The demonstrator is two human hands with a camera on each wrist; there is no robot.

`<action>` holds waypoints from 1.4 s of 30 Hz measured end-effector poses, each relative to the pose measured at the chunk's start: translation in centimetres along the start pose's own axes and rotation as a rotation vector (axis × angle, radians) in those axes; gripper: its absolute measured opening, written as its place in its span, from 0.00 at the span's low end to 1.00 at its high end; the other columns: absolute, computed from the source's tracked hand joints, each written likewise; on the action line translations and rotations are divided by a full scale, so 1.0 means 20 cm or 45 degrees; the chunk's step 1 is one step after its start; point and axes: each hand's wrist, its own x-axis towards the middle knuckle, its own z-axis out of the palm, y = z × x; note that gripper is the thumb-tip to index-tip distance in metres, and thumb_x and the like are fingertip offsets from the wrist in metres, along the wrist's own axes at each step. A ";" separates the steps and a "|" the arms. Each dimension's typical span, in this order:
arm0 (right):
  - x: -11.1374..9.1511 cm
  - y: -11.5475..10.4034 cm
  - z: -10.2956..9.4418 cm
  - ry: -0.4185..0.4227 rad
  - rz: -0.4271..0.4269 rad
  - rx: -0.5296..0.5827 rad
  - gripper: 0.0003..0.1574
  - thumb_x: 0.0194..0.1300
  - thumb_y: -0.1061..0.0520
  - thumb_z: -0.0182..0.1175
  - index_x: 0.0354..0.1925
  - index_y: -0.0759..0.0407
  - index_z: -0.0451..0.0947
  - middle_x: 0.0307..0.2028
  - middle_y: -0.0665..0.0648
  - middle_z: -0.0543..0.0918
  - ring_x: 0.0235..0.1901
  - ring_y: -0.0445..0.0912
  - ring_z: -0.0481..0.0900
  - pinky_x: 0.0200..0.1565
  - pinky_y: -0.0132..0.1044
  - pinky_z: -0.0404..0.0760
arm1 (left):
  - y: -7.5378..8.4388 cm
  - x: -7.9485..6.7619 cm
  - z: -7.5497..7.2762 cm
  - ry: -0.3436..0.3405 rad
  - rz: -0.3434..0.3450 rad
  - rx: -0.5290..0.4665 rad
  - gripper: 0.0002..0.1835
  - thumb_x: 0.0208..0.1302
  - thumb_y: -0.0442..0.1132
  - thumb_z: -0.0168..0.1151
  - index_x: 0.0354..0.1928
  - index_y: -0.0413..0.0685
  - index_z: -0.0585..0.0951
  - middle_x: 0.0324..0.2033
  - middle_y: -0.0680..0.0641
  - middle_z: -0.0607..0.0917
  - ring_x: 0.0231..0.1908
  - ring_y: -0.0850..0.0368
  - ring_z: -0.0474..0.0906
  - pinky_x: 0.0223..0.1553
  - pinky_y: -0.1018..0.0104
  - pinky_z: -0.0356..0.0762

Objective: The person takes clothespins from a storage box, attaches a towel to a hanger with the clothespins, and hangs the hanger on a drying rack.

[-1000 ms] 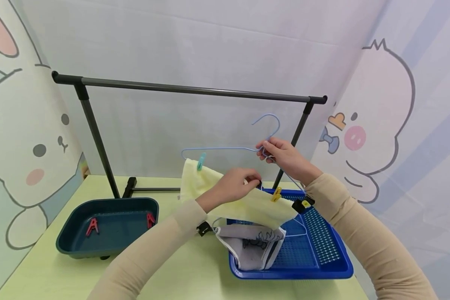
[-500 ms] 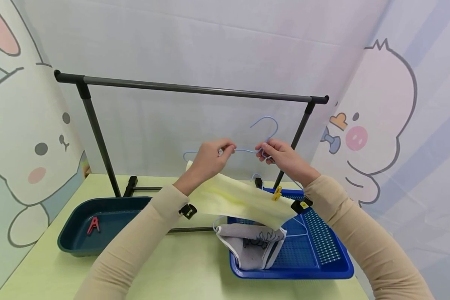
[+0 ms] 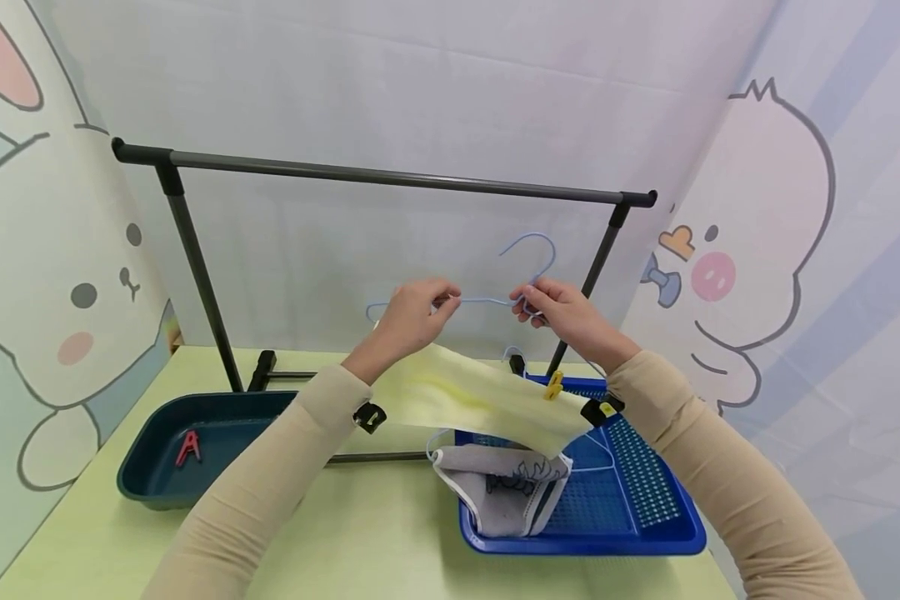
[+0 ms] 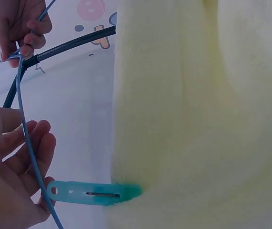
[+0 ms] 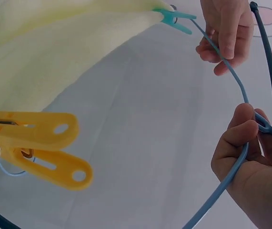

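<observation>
A light blue wire clothes hanger (image 3: 487,300) is held up in front of the rack. At the base of its hook, my right hand (image 3: 566,312) pinches it. Fingers of my left hand (image 3: 412,312) curl around the hanger's left arm, thumb close to the wire. A pale yellow towel (image 3: 450,392) hangs below, one corner clipped at the hanger's left end by a teal clothespin (image 4: 78,192), which the hand hides in the head view. Toward the right end, a yellow clothespin (image 3: 553,386) grips the towel.
Behind the hands stands a dark metal rack (image 3: 390,177). A blue basket (image 3: 682,508) at the right holds a grey printed cloth (image 3: 487,492) and another blue hanger (image 3: 600,469). At the left, a dark green tray (image 3: 150,450) contains a red clothespin (image 3: 188,447).
My left hand has risen from in front of the towel to the hanger's left arm, then shifted slightly left. My right hand keeps its pinch and has barely moved.
</observation>
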 end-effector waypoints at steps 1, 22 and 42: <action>0.00 0.00 0.00 0.005 0.002 -0.003 0.25 0.75 0.49 0.43 0.54 0.67 0.72 0.43 0.61 0.77 0.41 0.50 0.73 0.43 0.33 0.75 | 0.00 0.00 0.00 -0.010 -0.002 -0.009 0.11 0.70 0.39 0.54 0.47 0.43 0.82 0.39 0.48 0.84 0.38 0.56 0.79 0.42 0.61 0.74; -0.02 0.04 -0.03 0.061 -0.134 -0.390 0.14 0.73 0.56 0.48 0.48 0.62 0.77 0.35 0.58 0.80 0.35 0.50 0.75 0.40 0.39 0.77 | -0.02 0.00 -0.04 -0.003 -0.104 -0.166 0.09 0.71 0.39 0.53 0.39 0.44 0.81 0.26 0.49 0.78 0.25 0.55 0.68 0.28 0.64 0.66; -0.05 0.07 -0.07 0.240 -0.220 -0.505 0.14 0.73 0.55 0.48 0.47 0.62 0.77 0.32 0.57 0.78 0.31 0.49 0.75 0.35 0.39 0.76 | -0.10 0.04 -0.22 0.228 -0.146 -0.159 0.11 0.71 0.40 0.52 0.42 0.41 0.81 0.34 0.46 0.81 0.30 0.53 0.71 0.34 0.62 0.70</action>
